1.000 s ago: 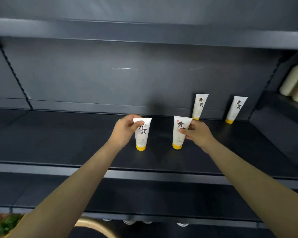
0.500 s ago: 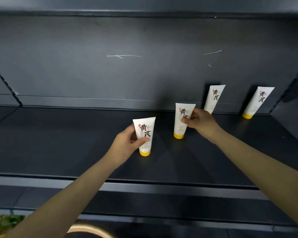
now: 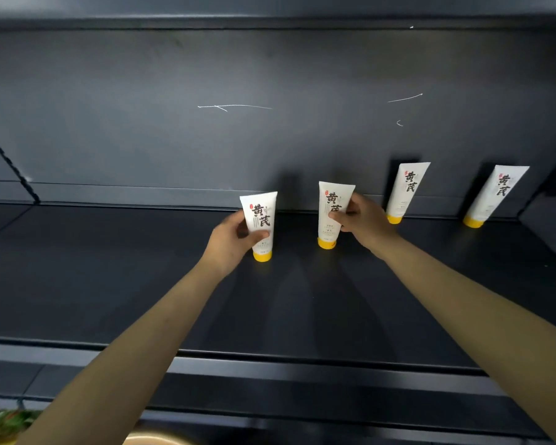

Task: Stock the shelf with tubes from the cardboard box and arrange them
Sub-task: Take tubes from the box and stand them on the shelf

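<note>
Deeper on the shelf (image 3: 109, 268) now, both stand upright: left hand (image 3: 230, 240) grips the left tube (image 3: 261, 220), right hand (image 3: 365, 220) grips the right tube (image 3: 333, 199), nearer the back-row tubes (image 3: 406, 187).

Broad open shelf (image 3: 109, 268) left of the left hand (image 3: 230, 242), clear to the back wall (image 3: 142, 139). Narrow gap between left tube (image 3: 260, 220) and right tube (image 3: 333, 200), right hand (image 3: 365, 220) just beyond. Further right, third tube (image 3: 406, 187) and fourth tube (image 3: 498, 194) against the wall, well apart.
</note>
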Motion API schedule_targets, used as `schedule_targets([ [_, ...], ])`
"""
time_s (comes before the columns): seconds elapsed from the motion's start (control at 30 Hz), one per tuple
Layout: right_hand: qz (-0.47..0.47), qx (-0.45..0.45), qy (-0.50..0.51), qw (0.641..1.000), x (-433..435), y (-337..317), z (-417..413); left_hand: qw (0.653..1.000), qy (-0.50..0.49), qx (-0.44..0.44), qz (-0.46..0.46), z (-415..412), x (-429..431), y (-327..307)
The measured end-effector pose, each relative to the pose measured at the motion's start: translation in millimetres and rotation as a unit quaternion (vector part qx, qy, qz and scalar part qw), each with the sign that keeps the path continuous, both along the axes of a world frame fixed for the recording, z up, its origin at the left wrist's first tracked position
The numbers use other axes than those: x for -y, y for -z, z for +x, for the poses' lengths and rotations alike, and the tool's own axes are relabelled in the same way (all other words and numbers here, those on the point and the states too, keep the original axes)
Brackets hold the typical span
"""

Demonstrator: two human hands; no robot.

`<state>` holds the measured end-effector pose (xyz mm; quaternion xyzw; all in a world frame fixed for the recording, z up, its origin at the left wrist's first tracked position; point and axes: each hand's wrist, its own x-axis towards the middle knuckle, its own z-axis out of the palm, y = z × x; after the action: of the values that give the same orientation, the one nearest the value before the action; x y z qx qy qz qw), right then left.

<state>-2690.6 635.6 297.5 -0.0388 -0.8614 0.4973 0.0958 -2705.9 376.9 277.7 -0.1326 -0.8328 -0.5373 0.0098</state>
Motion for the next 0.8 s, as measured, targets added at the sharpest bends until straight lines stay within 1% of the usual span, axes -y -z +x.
schedule_targets([
  [0.17,-0.004,0.0,-0.006,1.0,3,1,-20,1.0,0.013,0.017,-0.002,-33,-2,0],
  [0.23,-0.008,0.0,0.001,1.0,5,1,-28,1.0,0.013,0.012,-0.014,-44,-2,0],
  [0.47,0.023,0.003,0.031,0.999,12,4,-54,0.999,0.027,-0.018,-0.027,-76,-1,1],
  [0.6,0.028,-0.004,0.045,0.999,17,3,-65,0.999,0.035,-0.009,-0.032,-89,1,-2],
  [0.7,0.055,-0.01,0.071,0.996,21,3,-71,1.0,0.019,-0.004,-0.02,-98,0,-2],
  [0.8,0.064,-0.017,0.078,0.995,23,3,-75,1.0,-0.006,-0.009,-0.007,-107,-2,-4],
])
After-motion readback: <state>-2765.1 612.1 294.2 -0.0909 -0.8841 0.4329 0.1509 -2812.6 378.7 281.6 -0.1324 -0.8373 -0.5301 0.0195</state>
